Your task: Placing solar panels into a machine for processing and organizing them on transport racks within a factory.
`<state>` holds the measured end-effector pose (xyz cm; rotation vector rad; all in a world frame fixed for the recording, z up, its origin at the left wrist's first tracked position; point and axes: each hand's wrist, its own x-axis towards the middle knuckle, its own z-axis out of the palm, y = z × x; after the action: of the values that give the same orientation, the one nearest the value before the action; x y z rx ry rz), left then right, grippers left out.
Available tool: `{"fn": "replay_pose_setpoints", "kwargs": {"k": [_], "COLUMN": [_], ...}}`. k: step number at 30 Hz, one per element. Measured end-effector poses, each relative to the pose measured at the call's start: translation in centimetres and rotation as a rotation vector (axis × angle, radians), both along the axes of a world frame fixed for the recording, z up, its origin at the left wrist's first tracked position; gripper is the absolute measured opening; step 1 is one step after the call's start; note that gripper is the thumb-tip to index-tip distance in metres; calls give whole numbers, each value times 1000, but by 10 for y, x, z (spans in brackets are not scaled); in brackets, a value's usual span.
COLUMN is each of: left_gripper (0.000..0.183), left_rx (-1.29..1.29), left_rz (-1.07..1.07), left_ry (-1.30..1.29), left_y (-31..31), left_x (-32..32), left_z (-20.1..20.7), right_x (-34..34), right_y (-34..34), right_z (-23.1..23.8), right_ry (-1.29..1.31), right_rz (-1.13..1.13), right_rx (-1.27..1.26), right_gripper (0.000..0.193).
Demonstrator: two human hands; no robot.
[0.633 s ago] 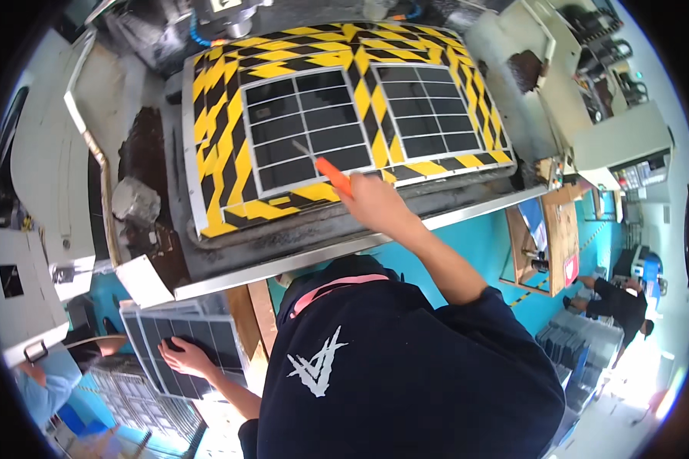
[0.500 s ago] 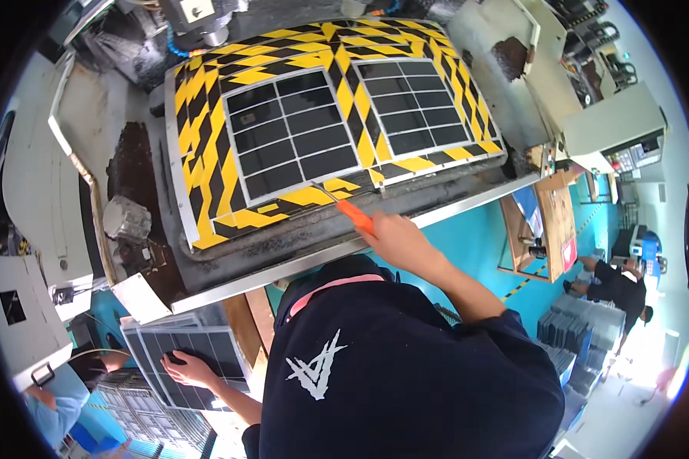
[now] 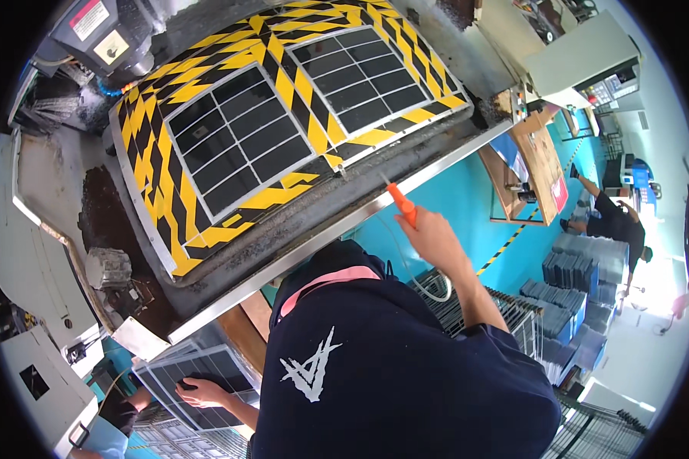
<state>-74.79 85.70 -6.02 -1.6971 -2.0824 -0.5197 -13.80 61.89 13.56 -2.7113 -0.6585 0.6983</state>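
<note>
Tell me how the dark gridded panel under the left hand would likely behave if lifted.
The panel would probably stay stiff, since it looks flat with evenly spaced grid lines. It may tip if lifted with one hand at an edge, being much broader than the left hand resting on it.

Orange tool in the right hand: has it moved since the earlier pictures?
Yes: back and to the right. Against the striped plate, the orange tool has its tip beyond the front edge, no longer over the plate's left panel.
</note>
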Motion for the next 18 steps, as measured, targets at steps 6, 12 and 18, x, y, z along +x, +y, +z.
{"fn": "replay_pose_setpoints", "kwargs": {"k": [6, 12, 18], "left_gripper": [36, 34, 35], "left_rx": [-5, 15, 18], "left_rz": [32, 13, 33], "left_ry": [14, 26, 17], "left_y": [-1, -2, -4], "left_x": [11, 11, 13], "left_z": [8, 6, 11], "right_x": [44, 29, 105], "right_y": [-12, 3, -25], "right_z": [4, 0, 5], "right_ry": [-6, 39, 96], "right_rz": [-232, -32, -342], "right_rx": [-31, -29, -31], "right_gripper": [42, 43, 45]}}
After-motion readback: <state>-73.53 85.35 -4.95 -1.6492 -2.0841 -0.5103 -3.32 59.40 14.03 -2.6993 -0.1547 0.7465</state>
